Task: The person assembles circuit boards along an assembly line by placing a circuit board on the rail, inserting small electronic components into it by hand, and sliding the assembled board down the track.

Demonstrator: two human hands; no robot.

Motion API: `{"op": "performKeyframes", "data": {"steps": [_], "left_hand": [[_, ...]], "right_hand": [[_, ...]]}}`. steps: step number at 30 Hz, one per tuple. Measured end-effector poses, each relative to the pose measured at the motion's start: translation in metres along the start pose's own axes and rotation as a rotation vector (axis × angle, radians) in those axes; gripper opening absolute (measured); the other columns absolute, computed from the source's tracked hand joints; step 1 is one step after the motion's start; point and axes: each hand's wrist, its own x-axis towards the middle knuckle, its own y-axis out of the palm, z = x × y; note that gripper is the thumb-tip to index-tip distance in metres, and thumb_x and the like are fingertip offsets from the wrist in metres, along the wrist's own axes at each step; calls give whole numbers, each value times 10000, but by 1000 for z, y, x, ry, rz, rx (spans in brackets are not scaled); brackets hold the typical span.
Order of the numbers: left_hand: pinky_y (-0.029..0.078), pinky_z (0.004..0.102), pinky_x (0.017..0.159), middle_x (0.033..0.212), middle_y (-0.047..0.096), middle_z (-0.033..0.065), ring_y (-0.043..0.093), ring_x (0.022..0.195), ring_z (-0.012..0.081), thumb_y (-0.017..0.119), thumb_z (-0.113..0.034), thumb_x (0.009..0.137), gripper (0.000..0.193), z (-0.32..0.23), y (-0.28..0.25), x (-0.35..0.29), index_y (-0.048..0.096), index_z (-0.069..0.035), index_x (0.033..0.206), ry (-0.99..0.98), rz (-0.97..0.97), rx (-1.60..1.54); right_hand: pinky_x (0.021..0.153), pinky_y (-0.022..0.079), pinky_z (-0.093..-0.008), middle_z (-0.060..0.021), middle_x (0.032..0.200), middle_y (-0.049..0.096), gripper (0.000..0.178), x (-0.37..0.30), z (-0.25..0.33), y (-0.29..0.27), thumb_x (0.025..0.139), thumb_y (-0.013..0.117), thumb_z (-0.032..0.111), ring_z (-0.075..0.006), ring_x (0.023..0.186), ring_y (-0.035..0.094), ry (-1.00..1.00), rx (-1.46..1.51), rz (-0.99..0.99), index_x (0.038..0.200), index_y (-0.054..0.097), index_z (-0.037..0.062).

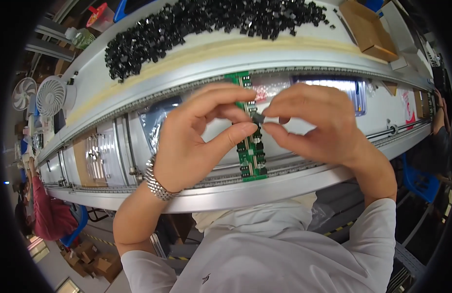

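A narrow green circuit board (245,158), carrying small black and pale parts, lies across the two rails of the conveyor in front of me. Over its middle, my right hand (318,124) pinches a small black component (258,118) between thumb and fingers. From the other side my left hand (194,134) comes in with curved fingers, thumb and forefinger apart, and a metal-band watch on its wrist. Its thumb tip is right beside the black component; whether it touches the component or the board I cannot tell. Part of the board is hidden by the fingers.
A large heap of small black components (206,24) covers the white shelf beyond the conveyor. At the far right stands an open cardboard box (367,29). A clear bag (155,119) and a blue-edged tray (355,93) lie between the rails. White fans (51,96) stand far left; other people sit at both sides.
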Motion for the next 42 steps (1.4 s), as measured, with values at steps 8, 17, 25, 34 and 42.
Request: {"op": "performKeyframes", "data": {"steps": [8, 17, 25, 34, 42], "left_hand": [[561, 282, 787, 1059, 730, 148, 676, 896, 217, 766, 107, 759, 258, -5, -6, -2, 755, 40, 1008, 463, 93, 582], [556, 290, 769, 1019, 738, 133, 673, 875, 215, 759, 108, 755, 181, -33, 4, -17, 765, 28, 917, 373, 71, 874], [527, 324, 773, 1004, 740, 73, 645, 824, 211, 751, 65, 747, 188, -1, 22, -60, 758, -3, 923, 427, 47, 1150], [522, 349, 812, 1017, 743, 71, 641, 823, 209, 755, 47, 762, 181, 28, 26, -66, 755, -9, 934, 499, 11, 1205], [522, 348, 802, 1014, 745, 74, 643, 825, 210, 757, 41, 764, 173, 32, 28, -66, 754, -6, 930, 514, -11, 1233]], "right_hand": [[590, 514, -225, -82, 887, 725, 246, 1, -8, 1, 709, 784, -111, -127, 686, 608, 169, 373, 85, 930, 750, -8], [621, 510, -211, -63, 852, 714, 209, 10, -12, -5, 752, 774, -77, -123, 682, 603, 237, 318, 55, 940, 755, 13], [542, 473, -230, -50, 722, 693, 59, 0, -52, 9, 831, 719, 48, -128, 573, 575, 85, 112, 39, 852, 733, -5], [533, 469, -239, -51, 709, 685, 52, -29, -79, 0, 832, 709, 52, -148, 555, 570, 49, 89, -40, 823, 724, 3], [525, 466, -248, -52, 697, 679, 60, -43, -96, 3, 833, 701, 56, -165, 539, 566, 55, 17, -58, 797, 716, 10]]}}
